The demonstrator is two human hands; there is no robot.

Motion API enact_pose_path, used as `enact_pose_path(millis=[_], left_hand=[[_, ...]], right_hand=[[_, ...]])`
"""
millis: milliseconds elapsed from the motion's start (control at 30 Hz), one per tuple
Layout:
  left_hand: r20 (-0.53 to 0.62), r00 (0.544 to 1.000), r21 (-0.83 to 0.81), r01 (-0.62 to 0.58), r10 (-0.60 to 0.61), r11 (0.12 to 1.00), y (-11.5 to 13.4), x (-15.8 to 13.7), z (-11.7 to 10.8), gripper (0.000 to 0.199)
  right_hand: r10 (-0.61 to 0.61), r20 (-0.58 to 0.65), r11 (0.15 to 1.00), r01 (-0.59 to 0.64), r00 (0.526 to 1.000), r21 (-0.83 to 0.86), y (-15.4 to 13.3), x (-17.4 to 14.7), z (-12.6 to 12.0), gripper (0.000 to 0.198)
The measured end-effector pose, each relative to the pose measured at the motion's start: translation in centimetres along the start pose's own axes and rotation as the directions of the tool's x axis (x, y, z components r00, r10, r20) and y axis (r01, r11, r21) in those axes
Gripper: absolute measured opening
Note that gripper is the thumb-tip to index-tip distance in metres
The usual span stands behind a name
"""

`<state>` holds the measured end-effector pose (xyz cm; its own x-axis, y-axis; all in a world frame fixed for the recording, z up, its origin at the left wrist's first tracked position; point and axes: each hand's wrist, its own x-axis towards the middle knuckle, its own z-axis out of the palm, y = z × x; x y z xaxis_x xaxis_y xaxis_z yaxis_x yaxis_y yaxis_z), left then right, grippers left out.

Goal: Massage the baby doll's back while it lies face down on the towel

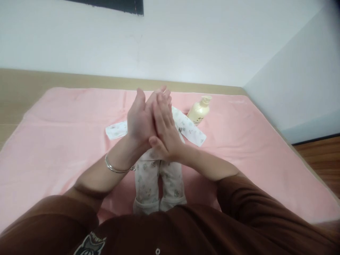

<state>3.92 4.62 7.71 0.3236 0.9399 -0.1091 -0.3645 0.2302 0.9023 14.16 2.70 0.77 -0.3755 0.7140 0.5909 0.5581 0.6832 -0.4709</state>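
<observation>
My left hand (pixel 140 118) is open with its palm up and its thumb out to the side. Flat across its palm and fingers lies my right hand (pixel 168 132), fingers stretched out, so the two palms touch. Nothing shows between them, though the contact area is hidden. Below the hands, a small white patterned outfit (pixel 148 180) lies spread out, sleeves to both sides and legs toward me. The hands cover its upper middle, so whether anything is inside or above it cannot be seen. To the right, behind one sleeve, stands a pale yellow pump bottle (pixel 198 111).
A pink cloth (pixel 233 127) covers most of the surface under the outfit. The wooden surface (pixel 23 83) shows along its back and left edges. A white wall (pixel 186 46) rises behind, with a dark panel (pixel 119 5) at the top. Brown wood flooring (pixel 321 156) appears at right.
</observation>
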Motion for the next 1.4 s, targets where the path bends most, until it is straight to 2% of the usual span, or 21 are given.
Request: enact_pose_path(millis=[67,133,167,233,300,367,467,600,700,800,1100,1267,1333,1400], left_hand=[[-0.038,0.998,0.032,-0.048,0.049,0.998,-0.2,0.5,-0.9,0.081],[-0.098,0.976,0.064,-0.188,0.193,0.98,-1.2,1.4,-2.2,0.073],[-0.135,0.95,0.095,-0.271,0.282,0.958,-2.0,2.1,-2.8,0.067],[-0.197,0.869,0.205,-0.417,0.455,0.885,-3.9,3.7,-4.3,0.053],[-0.161,0.816,0.382,-0.467,0.556,0.797,-5.9,5.5,-5.5,0.038],[-0.188,0.825,0.521,-0.376,0.533,0.766,-7.7,7.0,-6.5,0.031],[-0.238,0.816,0.657,-0.264,0.527,0.706,-9.5,8.4,-7.4,0.03],[-0.162,0.792,0.772,-0.27,0.589,0.575,-10.4,8.9,-8.3,0.034],[-0.12,0.749,0.831,-0.283,0.652,0.478,-10.7,9.0,-8.8,0.033],[-0.113,0.714,0.857,-0.282,0.691,0.431,-11.2,9.2,-9.1,0.034],[-0.147,0.702,0.863,-0.254,0.697,0.437,-12.0,9.2,-9.1,0.033],[-0.219,0.751,0.821,-0.203,0.623,0.533,-11.5,8.9,-8.8,0.048],[-0.216,0.774,0.814,-0.194,0.595,0.548,-11.4,8.8,-8.8,0.045],[-0.177,0.79,0.828,-0.202,0.586,0.523,-11.3,8.6,-9.0,0.037]], right_hand=[[-0.029,0.065,0.999,0.026,0.997,0.046,-1.0,-0.5,0.1,0.083],[-0.036,0.119,0.998,0.029,0.992,0.062,-1.0,-0.5,0.3,0.08],[-0.005,0.138,0.999,-0.003,0.99,0.053,-0.6,-0.4,0.4,0.074],[0.13,0.166,0.991,-0.132,0.978,0.002,0.8,0.0,0.9,0.061],[0.283,0.177,0.959,-0.277,0.943,-0.058,2.7,0.5,1.7,0.058],[0.374,0.179,0.927,-0.36,0.91,-0.107,4.7,0.8,2.5,0.06],[0.377,0.163,0.922,-0.352,0.912,-0.16,7.1,1.1,3.4,0.062],[0.399,0.139,0.903,-0.362,0.906,-0.232,8.7,1.5,3.5,0.057],[0.451,0.103,0.868,-0.409,0.887,-0.282,9.1,1.7,3.4,0.056],[0.456,0.084,0.856,-0.411,0.886,-0.313,9.0,1.6,3.5,0.058],[0.426,0.046,0.863,-0.39,0.904,-0.32,9.0,1.2,4.1,0.058],[0.419,0.116,0.851,-0.345,0.901,-0.397,7.7,0.7,3.6,0.061],[0.406,0.148,0.849,-0.312,0.902,-0.427,6.8,0.3,3.4,0.064],[0.378,0.187,0.863,-0.272,0.907,-0.425,6.4,0.2,3.3,0.063]])
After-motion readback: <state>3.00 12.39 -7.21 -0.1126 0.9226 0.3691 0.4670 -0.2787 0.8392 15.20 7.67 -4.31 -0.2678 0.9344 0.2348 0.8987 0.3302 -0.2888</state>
